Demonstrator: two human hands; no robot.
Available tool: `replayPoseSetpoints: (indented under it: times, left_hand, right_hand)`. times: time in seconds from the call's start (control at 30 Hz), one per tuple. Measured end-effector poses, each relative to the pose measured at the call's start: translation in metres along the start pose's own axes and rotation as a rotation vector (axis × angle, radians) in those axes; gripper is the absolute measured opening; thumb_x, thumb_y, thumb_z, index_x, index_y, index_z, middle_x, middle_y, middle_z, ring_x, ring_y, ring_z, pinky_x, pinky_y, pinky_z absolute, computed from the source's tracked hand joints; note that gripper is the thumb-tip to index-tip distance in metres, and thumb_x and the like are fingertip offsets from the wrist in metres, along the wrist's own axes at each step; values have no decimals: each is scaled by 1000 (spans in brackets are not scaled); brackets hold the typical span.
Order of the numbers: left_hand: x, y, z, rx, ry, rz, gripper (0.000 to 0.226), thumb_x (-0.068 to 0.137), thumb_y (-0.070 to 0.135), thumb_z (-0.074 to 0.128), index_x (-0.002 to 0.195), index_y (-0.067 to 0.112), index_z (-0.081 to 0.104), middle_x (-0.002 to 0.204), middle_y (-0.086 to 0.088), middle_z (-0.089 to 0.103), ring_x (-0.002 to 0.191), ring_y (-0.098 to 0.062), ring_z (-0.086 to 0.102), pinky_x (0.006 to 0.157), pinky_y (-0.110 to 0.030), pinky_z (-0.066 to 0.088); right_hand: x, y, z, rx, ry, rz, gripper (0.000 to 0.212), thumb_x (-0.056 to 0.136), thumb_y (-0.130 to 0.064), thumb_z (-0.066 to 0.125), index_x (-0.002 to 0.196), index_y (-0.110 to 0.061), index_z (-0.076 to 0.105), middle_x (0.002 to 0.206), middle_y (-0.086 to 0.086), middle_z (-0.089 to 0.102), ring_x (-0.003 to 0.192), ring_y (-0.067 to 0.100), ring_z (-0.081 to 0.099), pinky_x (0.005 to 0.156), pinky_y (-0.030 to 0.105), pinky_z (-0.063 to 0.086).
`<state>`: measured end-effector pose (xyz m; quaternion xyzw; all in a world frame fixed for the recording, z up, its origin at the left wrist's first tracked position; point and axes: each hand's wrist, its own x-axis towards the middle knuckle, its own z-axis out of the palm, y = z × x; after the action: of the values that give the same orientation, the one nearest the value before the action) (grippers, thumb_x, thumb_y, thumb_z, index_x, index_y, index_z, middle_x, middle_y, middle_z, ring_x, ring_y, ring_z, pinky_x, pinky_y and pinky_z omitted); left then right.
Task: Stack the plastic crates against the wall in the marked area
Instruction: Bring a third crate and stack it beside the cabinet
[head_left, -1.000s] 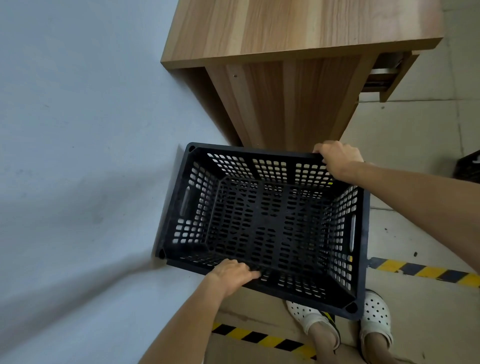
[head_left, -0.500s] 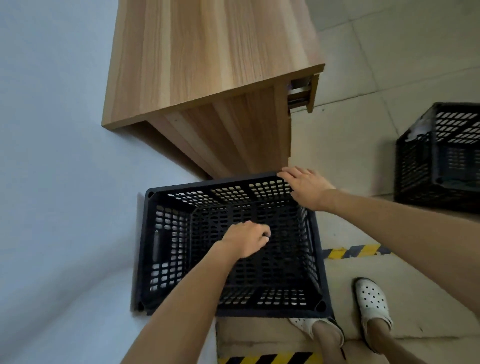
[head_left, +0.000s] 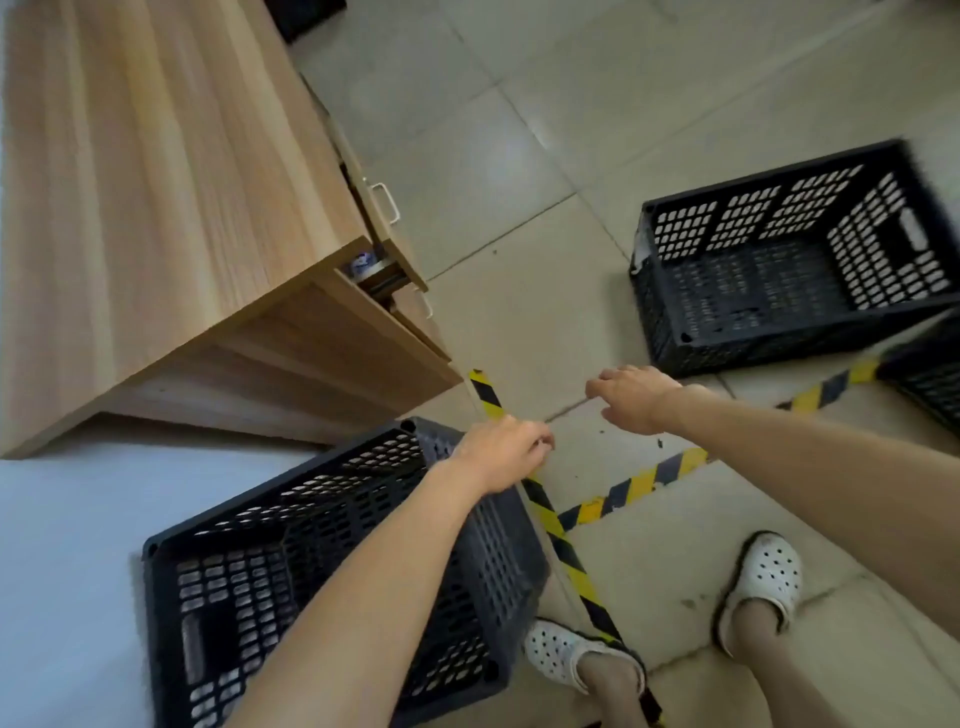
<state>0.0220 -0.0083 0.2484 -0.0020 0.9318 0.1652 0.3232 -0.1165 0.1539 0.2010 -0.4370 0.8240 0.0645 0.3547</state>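
A black perforated plastic crate (head_left: 244, 587) stands on the floor against the white wall (head_left: 62, 571), inside the yellow-and-black floor tape (head_left: 550, 525). My left hand (head_left: 501, 452) hovers over the crate's right rim, loosely curled and holding nothing. Further right, my right hand (head_left: 631, 397) hangs above the bare floor with its fingers relaxed and empty. A second black crate (head_left: 789, 260) sits upright on the tiles at the right, outside the tape. The corner of a third crate (head_left: 930, 384) shows at the right edge.
A wooden desk (head_left: 156, 182) with a slightly open drawer (head_left: 379, 270) stands against the wall just beyond the placed crate. Another tape strip (head_left: 628, 488) runs to the right. My feet in white clogs (head_left: 763, 577) stand beside the tape.
Both hands have let go of the crate at the wall and lifted off it. My view has swung right, bringing the second crate on the tiles fully into sight.
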Motion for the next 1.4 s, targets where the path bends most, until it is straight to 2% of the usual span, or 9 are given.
replayPoseSetpoints:
  times: [0.23, 0.43, 0.63, 0.8, 1.0, 1.1, 1.23, 1.3, 1.4]
  left_hand:
    - [93, 119, -40, 171, -268, 65, 33, 100, 29, 39, 125, 21, 60, 124, -10, 63, 110, -31, 60, 85, -38, 47]
    - [175, 208, -95, 325, -225, 129, 31, 99, 29, 41, 123, 21, 58, 123, -10, 62, 112, -31, 59, 84, -38, 46]
    - [239, 256, -110, 474, -207, 141, 29, 98, 28, 40, 122, 27, 57, 121, -5, 64, 108, -28, 61, 79, -37, 45]
    - [283, 258, -112, 549, -201, 111, 29, 97, 25, 40, 118, 25, 59, 121, -7, 64, 110, -30, 60, 77, -34, 39]
    - [337, 230, -133, 447, -231, 22, 34, 99, 31, 37, 126, 21, 56, 127, -9, 60, 115, -31, 57, 86, -36, 42]
    - [377, 206, -155, 273, -241, -50, 31, 99, 37, 38, 119, 23, 57, 123, -7, 62, 113, -30, 58, 90, -38, 46]
    - [422, 179, -185, 114, -157, -96, 27, 96, 39, 42, 112, 27, 58, 116, 0, 66, 109, -25, 60, 90, -41, 50]
    - [439, 167, -187, 90, -160, -107, 25, 94, 38, 44, 111, 26, 58, 114, 1, 66, 107, -24, 61, 90, -42, 51]
    - [460, 156, -171, 42, -227, -100, 23, 90, 33, 49, 109, 24, 58, 113, -2, 66, 103, -24, 61, 89, -42, 52]
  right_hand:
    - [-69, 156, -5, 28, -238, 93, 39, 102, -23, 39, 140, -20, 42, 139, 6, 50, 123, 26, 51, 93, 36, 44]
    - [-129, 289, -36, 71, -188, 257, 30, 101, -17, 35, 126, -13, 52, 118, 9, 59, 96, 26, 58, 78, 35, 47]
    - [-152, 352, -21, 196, -167, 322, 31, 102, -19, 36, 128, -15, 51, 118, 8, 60, 104, 28, 59, 82, 36, 49]
    - [-140, 374, 6, 234, -227, 335, 34, 99, -23, 37, 131, -20, 48, 125, 7, 58, 109, 29, 58, 90, 42, 51]
    - [-103, 401, -16, 289, -231, 391, 37, 101, -19, 35, 137, -18, 45, 129, 8, 57, 110, 28, 59, 85, 39, 52]
    - [-76, 421, -41, 345, -194, 470, 39, 101, -15, 34, 140, -18, 40, 124, 8, 58, 103, 27, 61, 73, 36, 52]
    - [-29, 447, -72, 452, -16, 578, 34, 101, -14, 33, 132, -19, 44, 110, 7, 62, 88, 26, 63, 60, 34, 49]
    - [-7, 451, -74, 525, 37, 599, 36, 101, -18, 33, 135, -22, 44, 117, 7, 61, 94, 28, 62, 62, 33, 47]
    - [18, 451, -62, 571, -52, 568, 38, 100, -16, 35, 137, -20, 45, 126, 8, 59, 108, 28, 59, 78, 37, 51]
